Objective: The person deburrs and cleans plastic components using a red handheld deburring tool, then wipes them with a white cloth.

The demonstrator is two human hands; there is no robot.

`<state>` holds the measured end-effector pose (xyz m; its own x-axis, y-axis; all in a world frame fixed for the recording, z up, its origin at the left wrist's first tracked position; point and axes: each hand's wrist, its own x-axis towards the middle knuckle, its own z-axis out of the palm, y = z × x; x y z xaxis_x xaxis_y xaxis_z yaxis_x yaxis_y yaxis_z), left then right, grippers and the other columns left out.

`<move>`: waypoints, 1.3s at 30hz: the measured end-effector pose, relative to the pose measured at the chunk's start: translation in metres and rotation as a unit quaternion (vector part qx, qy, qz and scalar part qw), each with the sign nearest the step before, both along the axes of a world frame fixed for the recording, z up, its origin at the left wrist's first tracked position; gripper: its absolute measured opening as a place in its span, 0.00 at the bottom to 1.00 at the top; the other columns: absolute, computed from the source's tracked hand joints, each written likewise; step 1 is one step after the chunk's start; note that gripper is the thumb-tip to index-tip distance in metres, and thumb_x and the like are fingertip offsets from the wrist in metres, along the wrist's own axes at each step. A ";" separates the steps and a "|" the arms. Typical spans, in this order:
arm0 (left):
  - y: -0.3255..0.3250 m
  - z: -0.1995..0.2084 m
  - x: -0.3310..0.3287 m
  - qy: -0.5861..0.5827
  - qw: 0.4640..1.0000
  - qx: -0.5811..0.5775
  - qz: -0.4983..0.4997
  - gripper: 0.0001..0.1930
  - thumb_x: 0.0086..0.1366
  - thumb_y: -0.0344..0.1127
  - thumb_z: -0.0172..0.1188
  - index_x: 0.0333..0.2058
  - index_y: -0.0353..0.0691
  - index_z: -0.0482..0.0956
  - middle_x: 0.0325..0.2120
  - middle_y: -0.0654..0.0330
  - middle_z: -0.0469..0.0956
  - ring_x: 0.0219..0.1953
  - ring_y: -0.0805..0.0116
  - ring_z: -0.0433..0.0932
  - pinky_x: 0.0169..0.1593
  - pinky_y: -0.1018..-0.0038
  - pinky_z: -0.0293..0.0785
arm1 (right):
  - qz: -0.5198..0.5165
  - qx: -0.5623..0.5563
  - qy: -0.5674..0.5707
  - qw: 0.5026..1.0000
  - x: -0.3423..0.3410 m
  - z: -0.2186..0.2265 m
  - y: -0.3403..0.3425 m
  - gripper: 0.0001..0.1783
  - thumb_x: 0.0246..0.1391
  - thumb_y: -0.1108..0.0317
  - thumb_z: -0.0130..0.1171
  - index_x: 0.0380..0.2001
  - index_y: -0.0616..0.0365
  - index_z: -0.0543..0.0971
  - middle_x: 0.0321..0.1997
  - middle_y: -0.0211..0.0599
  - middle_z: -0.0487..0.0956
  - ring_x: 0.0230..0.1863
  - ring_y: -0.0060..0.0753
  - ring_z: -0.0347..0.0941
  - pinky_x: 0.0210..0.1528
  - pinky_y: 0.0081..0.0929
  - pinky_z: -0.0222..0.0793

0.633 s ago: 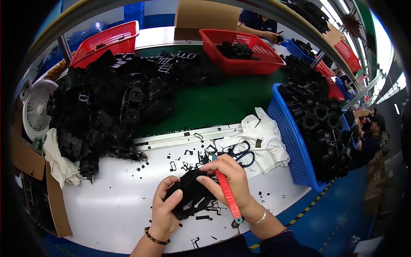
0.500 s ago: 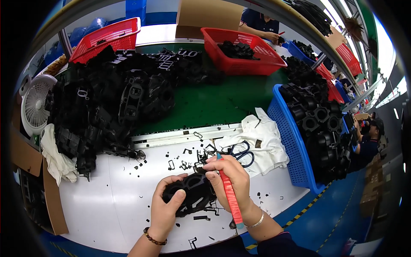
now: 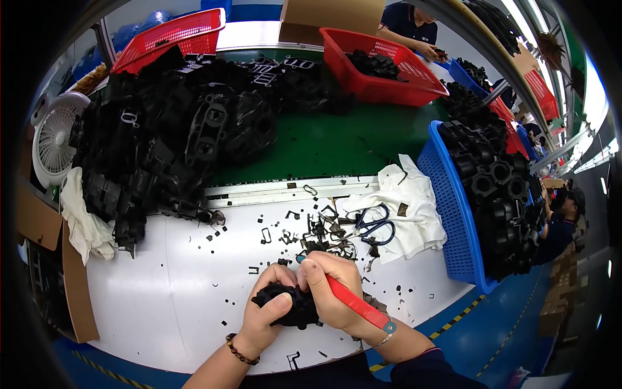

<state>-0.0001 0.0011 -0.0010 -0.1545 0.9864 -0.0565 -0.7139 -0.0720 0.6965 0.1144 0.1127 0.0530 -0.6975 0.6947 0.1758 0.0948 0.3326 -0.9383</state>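
Observation:
My left hand [image 3: 264, 312] is closed around a black molded plastic part [image 3: 299, 310], with the thumb along its near side. In my right hand [image 3: 334, 292] is a slim tool with a red-wrapped handle [image 3: 358, 302]; its teal end shows by the fingertips, and its working tip is hidden. The right fingers meet the far side of the part. Just beyond both hands lie black plastic scraps [image 3: 322, 228]. Dark-handled scissors [image 3: 376, 225] rest partly on a white cloth [image 3: 413, 220].
Black molded parts [image 3: 175, 136] are heaped at left, beside a white fan [image 3: 59, 139]. A blue basket [image 3: 447, 194] of black parts stands at right. Red baskets [image 3: 382, 91] sit at the back of the green surface [image 3: 311, 146]. A co-worker [image 3: 409, 29] works beyond.
The black part has been turned in my left hand and shows a smaller side. My right hand has come lower and closer to it, tilting the red tool flatter. The whole view has shifted slightly.

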 end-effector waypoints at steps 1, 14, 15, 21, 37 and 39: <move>0.001 0.000 0.001 0.000 1.000 -0.003 0.002 0.21 0.61 0.47 0.64 0.45 0.40 0.70 0.44 0.58 0.72 0.44 0.72 0.70 0.51 0.74 0.69 | -0.010 -0.001 0.050 0.999 -0.002 -0.003 -0.002 0.18 0.68 0.68 0.50 0.22 0.63 0.73 0.19 0.37 0.70 0.20 0.33 0.65 0.25 0.28 0.62; 0.002 0.006 0.006 -0.175 0.981 -0.023 -0.076 0.41 0.55 0.54 0.58 0.62 0.33 0.60 0.51 0.56 0.70 0.53 0.67 0.72 0.58 0.71 0.68 | -0.003 -0.177 0.096 0.980 -0.012 -0.008 -0.014 0.25 0.75 0.58 0.38 0.23 0.59 0.69 0.22 0.30 0.69 0.29 0.26 0.67 0.44 0.25 0.65; 0.002 0.009 0.006 -0.174 0.982 -0.021 -0.075 0.41 0.55 0.54 0.58 0.62 0.33 0.60 0.51 0.56 0.70 0.53 0.67 0.72 0.58 0.71 0.68 | -0.004 -0.142 0.098 0.985 -0.014 -0.012 -0.012 0.24 0.75 0.59 0.38 0.24 0.58 0.69 0.22 0.31 0.69 0.32 0.27 0.67 0.46 0.26 0.65; -0.001 0.018 0.006 -0.206 0.976 -0.012 -0.062 0.34 0.63 0.43 0.55 0.63 0.30 0.61 0.51 0.57 0.72 0.52 0.67 0.73 0.59 0.70 0.68 | -0.039 0.097 0.068 0.992 -0.020 -0.020 0.000 0.20 0.72 0.62 0.45 0.24 0.58 0.72 0.25 0.33 0.75 0.40 0.34 0.67 0.53 0.35 0.64; 0.005 0.018 -0.005 -0.216 0.972 -0.066 0.071 0.15 0.60 0.49 0.53 0.38 0.47 0.68 0.37 0.53 0.71 0.38 0.61 0.70 0.47 0.60 0.70 | -0.011 0.386 -0.250 0.888 0.065 0.020 0.118 0.17 0.47 0.80 0.61 0.43 0.59 0.76 0.42 0.43 0.77 0.47 0.49 0.73 0.50 0.40 0.70; 0.006 0.016 -0.002 -0.217 0.970 -0.087 0.064 0.15 0.60 0.50 0.53 0.38 0.47 0.68 0.36 0.53 0.71 0.36 0.62 0.69 0.47 0.60 0.71 | 0.046 0.419 -0.301 0.856 0.074 0.023 0.118 0.17 0.46 0.84 0.58 0.42 0.60 0.76 0.40 0.43 0.77 0.46 0.47 0.73 0.53 0.39 0.67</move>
<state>-0.0026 0.0069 0.0153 -0.1986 0.9307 -0.3071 -0.9360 -0.0872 0.3410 0.1881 0.2309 0.0759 -0.8817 0.4381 0.1750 0.4140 0.8964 -0.1585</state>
